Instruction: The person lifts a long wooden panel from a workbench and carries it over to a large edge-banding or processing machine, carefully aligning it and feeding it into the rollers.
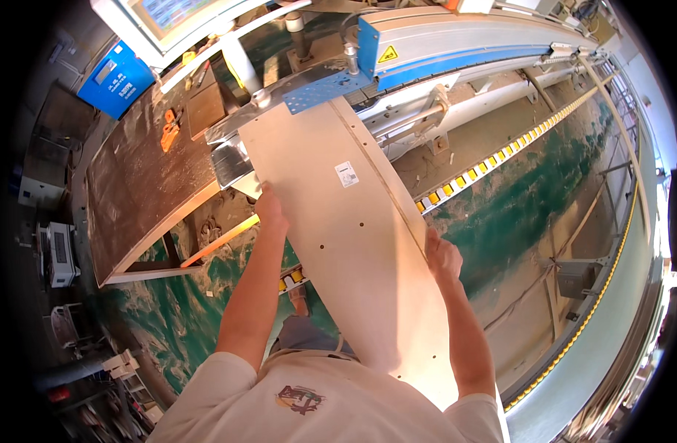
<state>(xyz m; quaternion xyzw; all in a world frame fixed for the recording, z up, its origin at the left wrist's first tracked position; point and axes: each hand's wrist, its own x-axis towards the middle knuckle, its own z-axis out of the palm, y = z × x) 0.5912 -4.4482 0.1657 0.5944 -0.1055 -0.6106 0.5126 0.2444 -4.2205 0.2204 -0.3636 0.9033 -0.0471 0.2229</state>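
A long pale wooden panel (368, 266) stretches from my body to the machine ahead. A groove runs along its right side, a few drilled holes dot its face, and a small white label (346, 174) is stuck near the far end. My left hand (271, 212) grips its left edge with the fingers partly hidden. My right hand (444, 256) is curled around the right edge, its fingertips out of sight. The panel's far end meets a perforated blue plate (327, 91) on the machine.
A long machine beam (464, 44) with a blue strip runs to the far right. Below it lies a yellow roller track (486, 164). At left stands a dusty brown table (143, 177) with an orange tool (170, 131) and a blue box (118, 80) behind. Another roller rail (611, 295) curves at right.
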